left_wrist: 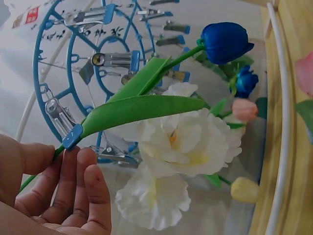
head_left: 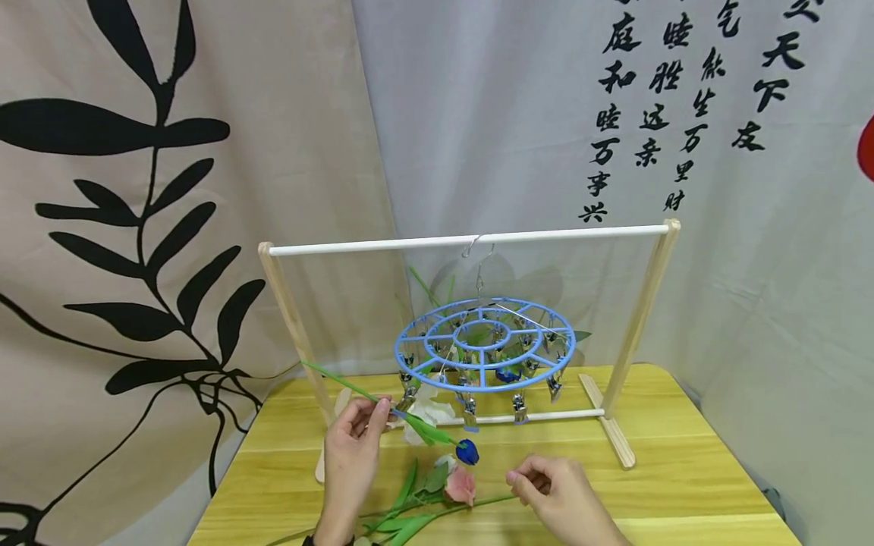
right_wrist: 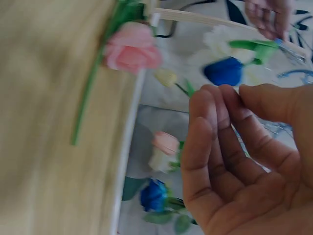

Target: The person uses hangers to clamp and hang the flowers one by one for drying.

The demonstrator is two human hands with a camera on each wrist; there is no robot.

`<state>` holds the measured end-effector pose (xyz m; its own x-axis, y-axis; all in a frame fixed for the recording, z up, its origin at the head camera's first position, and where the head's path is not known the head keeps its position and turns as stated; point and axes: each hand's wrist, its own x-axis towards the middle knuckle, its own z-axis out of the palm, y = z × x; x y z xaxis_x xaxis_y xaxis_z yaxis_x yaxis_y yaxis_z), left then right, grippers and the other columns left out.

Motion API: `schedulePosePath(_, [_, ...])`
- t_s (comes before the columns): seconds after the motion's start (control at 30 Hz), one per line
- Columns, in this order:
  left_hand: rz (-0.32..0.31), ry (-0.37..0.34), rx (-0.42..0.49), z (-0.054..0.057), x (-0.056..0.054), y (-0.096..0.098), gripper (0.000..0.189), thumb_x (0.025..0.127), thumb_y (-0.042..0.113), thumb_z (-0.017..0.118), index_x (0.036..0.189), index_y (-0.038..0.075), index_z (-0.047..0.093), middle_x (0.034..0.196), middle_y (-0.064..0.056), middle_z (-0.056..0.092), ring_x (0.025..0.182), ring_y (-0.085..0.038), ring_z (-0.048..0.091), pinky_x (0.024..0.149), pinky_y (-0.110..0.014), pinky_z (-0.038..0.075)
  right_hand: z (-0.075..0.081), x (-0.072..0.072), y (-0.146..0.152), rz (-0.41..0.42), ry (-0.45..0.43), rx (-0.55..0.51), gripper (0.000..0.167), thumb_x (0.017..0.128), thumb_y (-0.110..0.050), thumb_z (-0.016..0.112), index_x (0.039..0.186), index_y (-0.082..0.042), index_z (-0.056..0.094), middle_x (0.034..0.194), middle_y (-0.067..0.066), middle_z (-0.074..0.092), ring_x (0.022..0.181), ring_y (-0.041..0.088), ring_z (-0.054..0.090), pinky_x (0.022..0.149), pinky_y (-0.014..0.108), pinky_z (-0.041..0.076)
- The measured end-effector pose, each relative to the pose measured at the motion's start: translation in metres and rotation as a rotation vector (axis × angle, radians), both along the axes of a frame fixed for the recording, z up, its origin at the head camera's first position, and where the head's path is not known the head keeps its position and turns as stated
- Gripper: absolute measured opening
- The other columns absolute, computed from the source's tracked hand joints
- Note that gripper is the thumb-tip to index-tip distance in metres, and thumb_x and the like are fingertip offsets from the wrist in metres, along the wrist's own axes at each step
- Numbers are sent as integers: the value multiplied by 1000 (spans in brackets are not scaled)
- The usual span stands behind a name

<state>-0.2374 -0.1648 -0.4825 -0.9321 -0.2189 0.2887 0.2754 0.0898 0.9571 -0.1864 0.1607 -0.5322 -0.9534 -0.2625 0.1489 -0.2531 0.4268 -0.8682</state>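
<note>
My left hand (head_left: pixel 352 453) pinches the green stem of an artificial blue tulip (head_left: pixel 467 452) between thumb and fingers. The tulip lies almost level, its bloom pointing right and its stem end reaching up to the left. In the left wrist view a metal clip (left_wrist: pixel 61 120) with blue tips grips the stem at the leaf base, right beside my fingertips. That clip belongs to a round blue clip hanger (head_left: pixel 481 387). Near the table's front, my right hand (head_left: pixel 556 489) holds nothing, its fingers loosely curved and the thumb by the index fingertip.
The hanger hooks onto a white rod (head_left: pixel 410 243) between wooden posts (head_left: pixel 642 318). White flowers (left_wrist: pixel 178 142), a pink tulip (left_wrist: pixel 244 109), a yellow bud (left_wrist: pixel 244 189) and a blue rose (right_wrist: pixel 154 195) hang beneath it. A pink rose (head_left: pixel 460 485) lies among stems on the wooden table (head_left: pixel 690 470).
</note>
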Motion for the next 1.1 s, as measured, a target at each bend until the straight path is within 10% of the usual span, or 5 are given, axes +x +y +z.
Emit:
schedulePosePath(0.3, [22, 1, -10, 3, -10, -13, 21, 118, 19, 73, 122, -2, 78, 127, -18, 83, 99, -10, 82, 88, -24, 69, -41, -18, -21, 28, 141, 168, 4, 108, -13, 85, 105, -12, 83, 100, -1, 82, 82, -5, 68, 70, 20, 62])
schedulePosePath(0.53, [6, -22, -17, 3, -7, -13, 19, 117, 17, 75, 121, -1, 80, 125, -22, 83, 97, -14, 82, 88, -25, 69, -62, -26, -38, 49, 177, 326, 20, 99, -9, 93, 116, -6, 83, 109, 2, 75, 85, 1, 66, 71, 21, 60])
schedulePosePath(1.1, [-78, -64, -69, 4, 0, -6, 20, 117, 22, 75, 120, 2, 80, 131, -19, 84, 99, -9, 82, 91, -23, 67, -83, -27, -47, 36, 251, 419, 24, 92, -1, 90, 89, -21, 78, 90, -12, 61, 78, -3, 54, 65, 21, 50])
